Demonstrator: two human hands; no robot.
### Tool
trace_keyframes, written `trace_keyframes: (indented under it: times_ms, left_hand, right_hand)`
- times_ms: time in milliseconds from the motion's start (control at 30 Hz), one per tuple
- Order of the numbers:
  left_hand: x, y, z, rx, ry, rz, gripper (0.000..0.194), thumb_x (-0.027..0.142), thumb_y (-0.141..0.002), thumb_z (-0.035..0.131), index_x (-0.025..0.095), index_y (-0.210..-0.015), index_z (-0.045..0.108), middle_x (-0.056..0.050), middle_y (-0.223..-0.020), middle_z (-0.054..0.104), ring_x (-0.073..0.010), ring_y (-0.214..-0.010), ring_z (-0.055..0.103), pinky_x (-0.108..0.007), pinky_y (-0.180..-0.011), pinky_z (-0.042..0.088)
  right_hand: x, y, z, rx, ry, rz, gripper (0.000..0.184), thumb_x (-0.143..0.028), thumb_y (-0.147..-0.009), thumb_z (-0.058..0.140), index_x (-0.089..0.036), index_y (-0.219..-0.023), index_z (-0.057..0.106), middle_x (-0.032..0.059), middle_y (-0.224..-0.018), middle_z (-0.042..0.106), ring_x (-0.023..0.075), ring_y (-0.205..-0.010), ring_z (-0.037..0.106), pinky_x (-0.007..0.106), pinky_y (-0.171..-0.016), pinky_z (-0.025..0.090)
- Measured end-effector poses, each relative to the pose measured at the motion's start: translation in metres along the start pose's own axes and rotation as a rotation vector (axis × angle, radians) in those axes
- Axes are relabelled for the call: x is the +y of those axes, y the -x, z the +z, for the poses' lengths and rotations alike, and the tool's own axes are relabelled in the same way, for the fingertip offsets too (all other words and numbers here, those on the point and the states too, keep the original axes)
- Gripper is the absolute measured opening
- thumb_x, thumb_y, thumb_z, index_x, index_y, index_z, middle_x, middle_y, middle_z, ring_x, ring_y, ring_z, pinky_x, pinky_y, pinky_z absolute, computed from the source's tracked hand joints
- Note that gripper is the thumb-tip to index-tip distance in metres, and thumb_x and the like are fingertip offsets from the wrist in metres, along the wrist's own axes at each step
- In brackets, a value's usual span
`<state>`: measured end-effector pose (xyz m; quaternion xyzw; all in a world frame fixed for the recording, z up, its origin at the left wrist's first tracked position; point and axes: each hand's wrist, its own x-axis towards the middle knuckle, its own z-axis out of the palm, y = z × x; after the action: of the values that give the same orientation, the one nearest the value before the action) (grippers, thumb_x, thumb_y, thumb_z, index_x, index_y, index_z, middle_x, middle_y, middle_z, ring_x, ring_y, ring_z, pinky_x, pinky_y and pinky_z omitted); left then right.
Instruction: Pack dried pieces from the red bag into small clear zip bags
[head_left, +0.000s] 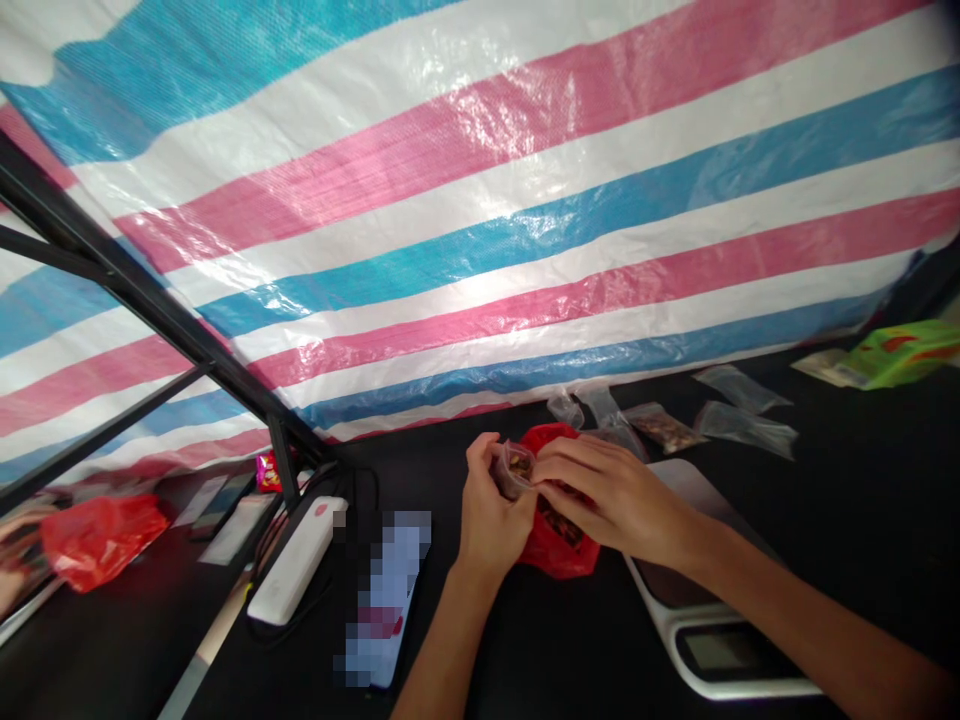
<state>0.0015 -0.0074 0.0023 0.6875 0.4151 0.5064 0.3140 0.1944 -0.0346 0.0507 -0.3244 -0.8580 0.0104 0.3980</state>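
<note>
My left hand (491, 515) is closed around a small clear plastic bag (516, 470) held upright, with brownish bits showing at its mouth. My right hand (600, 490) meets it from the right, thumb and fingers pinched together at the bag's rim; whether they grip the rim or a small piece is hidden. Below both hands lies a red plastic bag (551, 560), spread open, holding dark brown pieces like dried seeds or nuts. A white kitchen scale (720, 688) with a dark display sits under my right forearm.
Several clear bags (750, 425) and a filled bag (664, 428) lie behind the scale, near a green packet (904, 355). To the left are a phone (394, 590), a white power strip (296, 565) and a black metal frame (172, 330). Another person's hand (19, 550) touches a red bag (105, 540).
</note>
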Motion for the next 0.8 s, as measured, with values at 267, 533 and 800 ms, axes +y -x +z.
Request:
trace_keyframes:
  times_ms: [267,533,800]
  left_hand:
    - [-0.002,0.001,0.0,-0.034,-0.126,0.054,0.044,0.026,-0.084,0.072,0.024,-0.122,0.052,-0.002,-0.098,0.063,-0.0182,-0.082,0.062,-0.031,-0.077,0.052]
    - [0.009,-0.002,-0.001,-0.011,-0.169,0.049,0.044,0.025,-0.086,0.073,0.024,-0.124,0.05,-0.003,-0.107,0.066,-0.0192,-0.093,0.065,-0.033,-0.086,0.052]
    - [0.019,-0.015,-0.026,-0.322,-0.552,0.29,0.027,0.008,-0.084,0.061,0.024,-0.105,0.061,-0.003,-0.102,0.072,-0.0234,-0.095,0.064,-0.037,-0.084,0.042]
  right_hand:
    - [-0.002,-0.001,0.0,-0.021,-0.058,0.046,0.014,-0.024,-0.102,0.063,-0.026,-0.114,0.068,0.006,-0.112,0.071,0.0218,-0.101,0.068,0.036,-0.089,0.051]
    - [0.004,0.0,-0.002,0.026,-0.071,0.063,0.02,-0.019,-0.104,0.057,-0.026,-0.118,0.07,0.0066,-0.118,0.07,0.0204,-0.106,0.068,0.034,-0.093,0.052]
    - [0.013,0.0,-0.015,-0.059,0.058,0.196,0.02,-0.017,-0.101,0.055,-0.025,-0.108,0.072,0.0049,-0.107,0.075,0.0229,-0.099,0.069,0.038,-0.093,0.05]
